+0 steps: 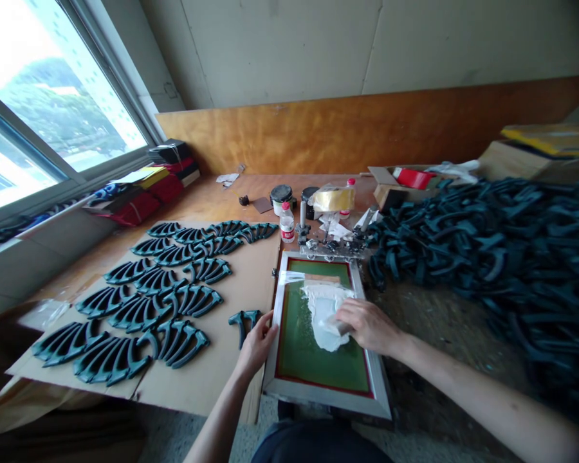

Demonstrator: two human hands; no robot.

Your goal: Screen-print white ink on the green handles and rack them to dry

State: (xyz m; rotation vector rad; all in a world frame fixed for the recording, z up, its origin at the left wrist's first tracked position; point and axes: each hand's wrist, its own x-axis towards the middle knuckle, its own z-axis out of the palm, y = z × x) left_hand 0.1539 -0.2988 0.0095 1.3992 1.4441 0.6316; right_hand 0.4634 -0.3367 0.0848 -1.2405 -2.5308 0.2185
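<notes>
A silk-screen frame point(280, 308) with a silver metal border and green mesh point(313, 370) lies in front of me. White ink point(329, 341) is spread in a patch over the mesh's middle. My right hand point(361, 323) is closed around a squeegee point(338, 323), partly hidden by the fingers and blurred, its edge in the ink. At the frame's left border, my left hand point(257, 344) grips the edge with bent fingers. Beside that hand, a couple of dark green curved plastic handles point(244, 319) lie on the cardboard. A flat strip point(321, 280) lies across the mesh's far end.
Rows of dark green handles point(139, 302) fan out over the cardboard point(197, 379) at left. A large heap of them point(477, 257) covers the right side. Behind the frame stand a metal clamp point(330, 246), a bottle point(287, 223), a tub point(280, 196) and a tape roll point(335, 198).
</notes>
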